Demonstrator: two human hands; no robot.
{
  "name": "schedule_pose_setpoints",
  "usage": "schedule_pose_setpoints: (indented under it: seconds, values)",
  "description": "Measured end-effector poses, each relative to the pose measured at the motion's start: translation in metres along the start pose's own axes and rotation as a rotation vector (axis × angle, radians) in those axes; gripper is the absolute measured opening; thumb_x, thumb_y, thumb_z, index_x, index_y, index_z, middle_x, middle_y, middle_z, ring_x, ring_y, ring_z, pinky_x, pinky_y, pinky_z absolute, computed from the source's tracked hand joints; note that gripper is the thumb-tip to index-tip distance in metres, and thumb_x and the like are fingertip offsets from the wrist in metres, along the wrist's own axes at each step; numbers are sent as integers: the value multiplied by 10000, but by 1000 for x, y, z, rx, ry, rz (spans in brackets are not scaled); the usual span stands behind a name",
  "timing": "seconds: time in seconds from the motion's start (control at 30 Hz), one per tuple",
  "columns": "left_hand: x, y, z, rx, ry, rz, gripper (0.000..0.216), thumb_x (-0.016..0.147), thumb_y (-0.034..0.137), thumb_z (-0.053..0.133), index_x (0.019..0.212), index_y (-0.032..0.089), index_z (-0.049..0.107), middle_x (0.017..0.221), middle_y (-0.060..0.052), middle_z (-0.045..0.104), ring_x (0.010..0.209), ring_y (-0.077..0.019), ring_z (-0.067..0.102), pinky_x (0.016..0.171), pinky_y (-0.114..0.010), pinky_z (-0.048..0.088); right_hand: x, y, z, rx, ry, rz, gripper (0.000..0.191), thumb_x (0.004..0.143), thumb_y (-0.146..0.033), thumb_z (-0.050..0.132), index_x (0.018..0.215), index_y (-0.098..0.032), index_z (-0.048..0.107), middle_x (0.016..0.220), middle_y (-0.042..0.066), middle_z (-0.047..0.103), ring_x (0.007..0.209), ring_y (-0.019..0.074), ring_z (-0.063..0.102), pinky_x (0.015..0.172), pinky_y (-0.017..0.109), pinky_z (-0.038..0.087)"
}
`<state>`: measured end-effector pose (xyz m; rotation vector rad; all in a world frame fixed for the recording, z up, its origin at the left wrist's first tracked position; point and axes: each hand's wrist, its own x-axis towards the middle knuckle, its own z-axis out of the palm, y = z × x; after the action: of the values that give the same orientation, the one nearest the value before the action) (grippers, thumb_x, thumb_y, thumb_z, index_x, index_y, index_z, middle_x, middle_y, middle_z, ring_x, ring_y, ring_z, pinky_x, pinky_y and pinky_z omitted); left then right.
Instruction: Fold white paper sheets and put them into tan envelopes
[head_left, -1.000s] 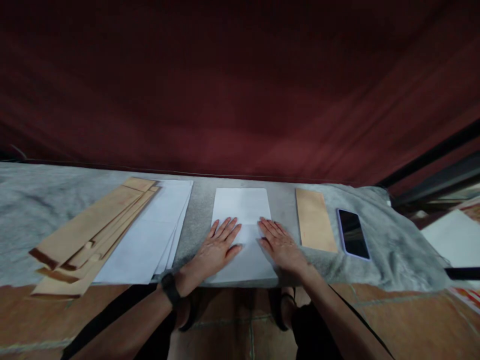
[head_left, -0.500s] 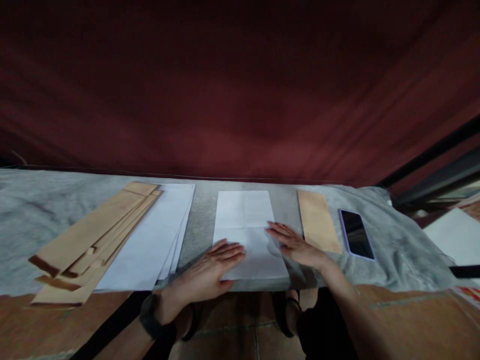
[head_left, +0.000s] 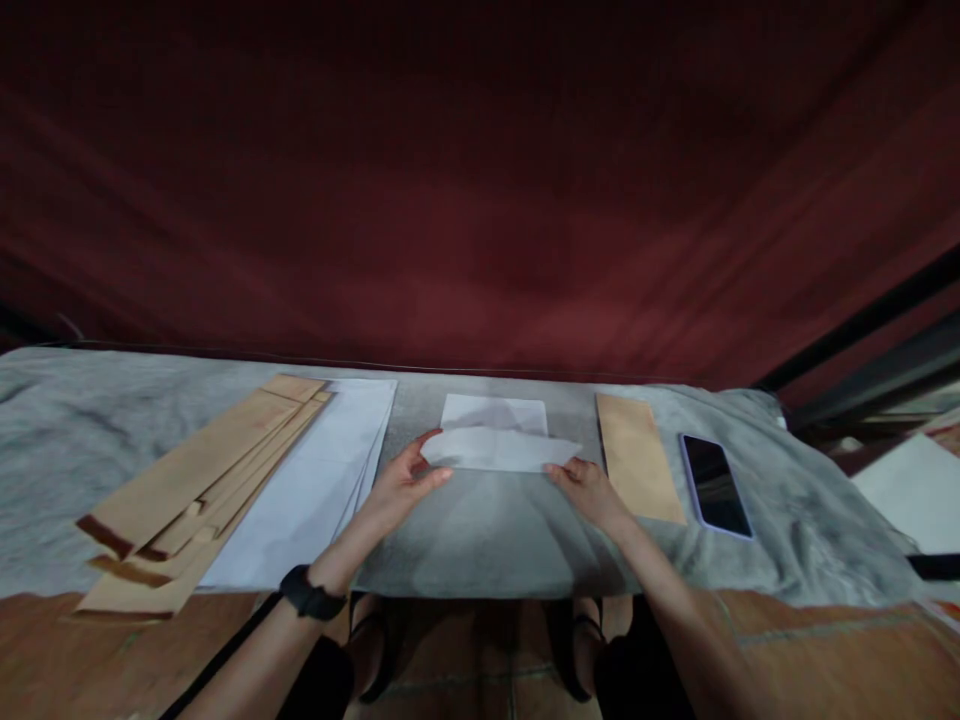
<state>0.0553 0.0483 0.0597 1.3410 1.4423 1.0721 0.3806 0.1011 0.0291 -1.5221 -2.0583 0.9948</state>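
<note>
A white sheet of paper (head_left: 495, 430) lies in the middle of the grey cloth-covered table (head_left: 480, 530), its near part lifted and curled over toward the far edge. My left hand (head_left: 401, 480) pinches the left corner of the raised flap, thumb on top. My right hand (head_left: 589, 487) grips the right corner of the same flap. Both hands hover just above the cloth, and the far part of the sheet stays flat.
A stack of brown envelopes (head_left: 195, 475) lies over several white sheets (head_left: 307, 480) at the left. A single brown envelope (head_left: 639, 455) and a dark phone (head_left: 714, 485) lie to the right. A dark red curtain (head_left: 480, 200) hangs behind the table. The floor below is tiled.
Both hands were flat on the sheet; they slid to its near edge, took the two corners and lifted that edge up and away, folding the paper over.
</note>
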Motion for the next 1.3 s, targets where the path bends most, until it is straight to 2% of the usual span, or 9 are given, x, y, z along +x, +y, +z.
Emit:
schedule_pose_setpoints:
  seconds: [0.1, 0.23, 0.4, 0.53, 0.67, 0.83, 0.97, 1.1, 1.3]
  values:
    - [7, -9, 2, -18, -43, -13, 569, 750, 481, 727, 1218, 171, 637, 1164, -95, 740, 1069, -277, 690, 938, -403, 546, 4, 0, 6, 50, 32, -27, 419, 947, -505, 455, 852, -210, 737, 754, 30, 726, 771, 210, 661, 704, 298, 495]
    - [12, -22, 7, 128, 31, -35, 395, 790, 426, 641, 1089, 169, 672, 1016, -77, 766, 932, -264, 706, 829, -376, 555, 5, -4, 7, -14, 84, 4, 403, 937, -476, 446, 819, -202, 717, 699, 21, 693, 673, 186, 630, 641, 282, 452]
    - [10, -20, 15, 238, 22, -57, 465, 832, 325, 556, 1259, 149, 611, 843, -33, 753, 735, -213, 687, 651, -307, 510, 6, -6, 6, -173, 91, 50, 306, 949, -385, 459, 863, -211, 696, 732, 26, 712, 714, 196, 664, 634, 269, 445]
    - [8, -19, 20, 375, 46, -75, 574, 835, 284, 571, 1391, 150, 533, 647, 46, 643, 576, -169, 602, 563, -269, 425, 3, -6, 11, -325, 104, 111, 252, 969, -330, 481, 1078, -213, 676, 888, 59, 766, 817, 221, 720, 706, 286, 488]
    - [6, -22, 22, 477, 77, -77, 616, 840, 258, 588, 1440, 160, 494, 636, 65, 588, 574, -158, 577, 587, -269, 405, -4, -8, 17, -434, 107, 157, 396, 988, -318, 472, 1360, -207, 552, 1036, 96, 772, 919, 254, 740, 781, 326, 515]
    - [6, -22, 24, 532, 73, -84, 665, 843, 229, 592, 1488, 182, 439, 650, 68, 571, 585, -161, 584, 599, -267, 416, -8, -11, 21, -496, 97, 173, 576, 982, -304, 462, 1535, -168, 369, 988, 115, 776, 896, 288, 743, 794, 370, 524]
    - [5, -19, 25, 628, 54, -125, 630, 855, 212, 589, 1470, 165, 459, 732, 31, 630, 641, -168, 615, 633, -273, 441, -8, -15, 20, -494, 76, 176, 543, 981, -289, 463, 1509, -168, 417, 1026, 117, 767, 950, 282, 729, 852, 377, 519]
    - [-1, -12, 29, 773, 70, -108, 563, 865, 198, 573, 1424, 180, 510, 1009, -62, 709, 820, -208, 679, 755, -319, 509, -8, -19, 16, -518, 153, 110, 443, 940, -255, 522, 1376, -198, 574, 1173, 142, 709, 1122, 306, 643, 967, 430, 483]
    - [-6, -3, 61, 1004, 171, 232, 461, 950, 223, 443, 1395, 177, 556, 1433, -177, 551, 1318, -343, 515, 1096, -529, 406, 5, -32, 39, -325, 334, -151, 436, 1017, -317, 419, 1396, -167, 574, 1425, 164, 567, 1332, 308, 499, 1112, 501, 427]
